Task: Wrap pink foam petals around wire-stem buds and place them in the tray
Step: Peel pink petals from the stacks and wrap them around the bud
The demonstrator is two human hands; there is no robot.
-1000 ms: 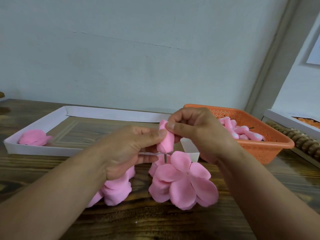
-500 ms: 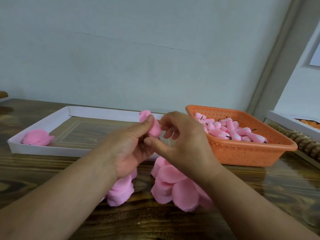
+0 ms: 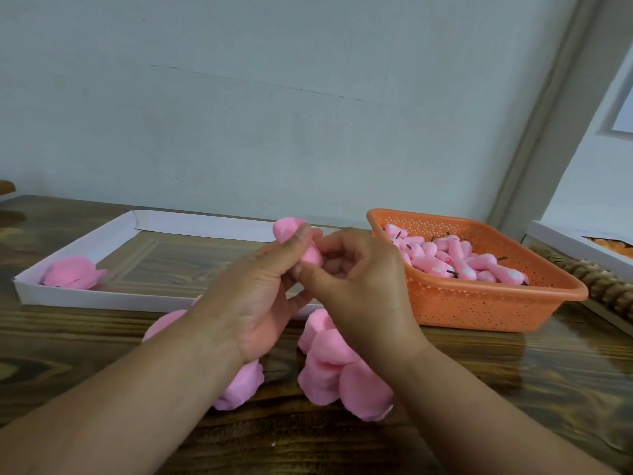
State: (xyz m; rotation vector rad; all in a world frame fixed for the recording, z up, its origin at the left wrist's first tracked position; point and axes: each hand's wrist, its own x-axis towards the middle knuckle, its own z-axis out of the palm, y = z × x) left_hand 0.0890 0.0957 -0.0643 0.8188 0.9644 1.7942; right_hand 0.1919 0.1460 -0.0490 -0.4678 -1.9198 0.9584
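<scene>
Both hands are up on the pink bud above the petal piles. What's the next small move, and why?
Probably press the petal's loose edge flat around the bud before moving it. The left hand pinches the bud, and the right hand curls in beside it. It is not over the white tray, where one finished flower lies.

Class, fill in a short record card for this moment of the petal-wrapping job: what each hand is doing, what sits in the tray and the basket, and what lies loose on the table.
left hand: pinches the pink bud with its thumb
right hand: fingers curled against the bud's lower part
white tray: one finished pink flower at its left end
orange basket: many unwrapped buds with dark wire stems
wooden table: loose pink petals below the hands
</scene>
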